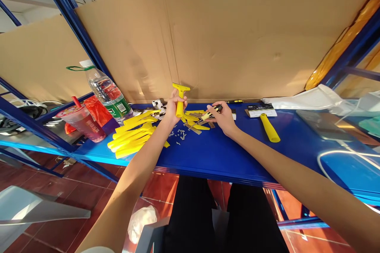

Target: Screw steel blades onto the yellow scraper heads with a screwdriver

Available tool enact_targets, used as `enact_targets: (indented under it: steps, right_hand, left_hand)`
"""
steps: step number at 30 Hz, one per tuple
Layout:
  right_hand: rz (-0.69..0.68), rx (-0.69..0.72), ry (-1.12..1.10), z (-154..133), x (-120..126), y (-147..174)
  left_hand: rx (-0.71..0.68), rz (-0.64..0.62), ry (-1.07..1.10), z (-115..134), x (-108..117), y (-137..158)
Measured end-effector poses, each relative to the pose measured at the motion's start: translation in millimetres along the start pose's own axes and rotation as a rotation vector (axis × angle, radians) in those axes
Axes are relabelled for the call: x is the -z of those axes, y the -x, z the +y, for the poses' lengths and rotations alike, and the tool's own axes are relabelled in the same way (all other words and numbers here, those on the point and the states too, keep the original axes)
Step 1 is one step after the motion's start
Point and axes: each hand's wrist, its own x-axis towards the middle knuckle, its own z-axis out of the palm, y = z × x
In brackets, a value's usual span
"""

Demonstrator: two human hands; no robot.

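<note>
My left hand [172, 107] is wrapped round the handle of a yellow scraper [179, 108], its T-shaped head pointing up. In my right hand [225, 119] is a screwdriver [208, 115] with a pale yellow and black handle, its shaft slanting down to the left. Below its tip lie flat yellow pieces [204, 127] mixed with metal blades [196, 130]. Small screws and nuts [181, 135] are scattered between my forearms. Several yellow handles [133, 138] are heaped beside my left forearm.
Everything rests on a blue shelf [208, 158] backed by cardboard [237, 39]. A water bottle [108, 90] and a red drink cup [86, 124] stand left. To the right are a single yellow handle [270, 129], a packaging card [261, 109], a phone-like slab [323, 126] and a white cable [319, 162].
</note>
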Motion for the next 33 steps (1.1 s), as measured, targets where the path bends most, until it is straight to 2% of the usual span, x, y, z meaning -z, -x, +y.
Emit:
enact_targets:
  steps: [10,19,28,33]
  right_hand:
    - [0.008,0.009,0.006,-5,0,0]
    - [-0.015,0.032,-0.005,-4,-1,0]
    - [0.070,0.097,-0.029,-18,10,-8]
    - [0.166,0.184,-0.036,-29,24,-22]
  left_hand:
    - [0.014,0.002,0.003,1,0,-1]
    - [0.046,0.023,-0.028,2,-8,5]
    - [0.059,-0.005,-0.051,0,-11,7]
    - [0.095,-0.004,-0.050,-4,-14,8]
